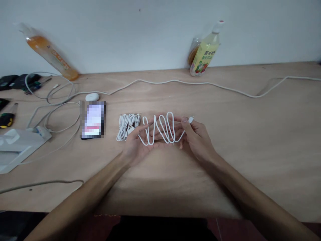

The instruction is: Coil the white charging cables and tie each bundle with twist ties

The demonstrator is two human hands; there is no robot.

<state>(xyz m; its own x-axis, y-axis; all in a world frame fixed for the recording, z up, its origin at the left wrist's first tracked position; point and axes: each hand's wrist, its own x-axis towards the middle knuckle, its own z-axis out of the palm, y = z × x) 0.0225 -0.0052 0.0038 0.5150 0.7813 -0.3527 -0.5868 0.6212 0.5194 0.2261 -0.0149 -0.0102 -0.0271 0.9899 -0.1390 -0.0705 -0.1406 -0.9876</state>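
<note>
Pale wall point(125, 36) at the back, wooden table point(250, 134) in front, and here's the head view! Two bottles line the wall: an orange drink bottle point(51, 57) on the left, a yellow drink bottle point(205, 53) right of centre, with a long white cord point(150, 82) snaking across in front of them. And centre stage, it's the white cable point(173, 127), strung out in loose zigzag loops between two bare hands and over their fingers! The left grip point(135, 144) is clamped on one end, thumb over the cable; the right grip point(197, 134) pinches the other, its connector point(191, 119) poking out just beyond the thumb. Close beside the left grip, bundled white cables point(122, 125) lie on the table, partly hidden by that hand. Further left, a phone point(92, 120) with a blurred-out screen, and just behind it, a small white case point(92, 97).
</note>
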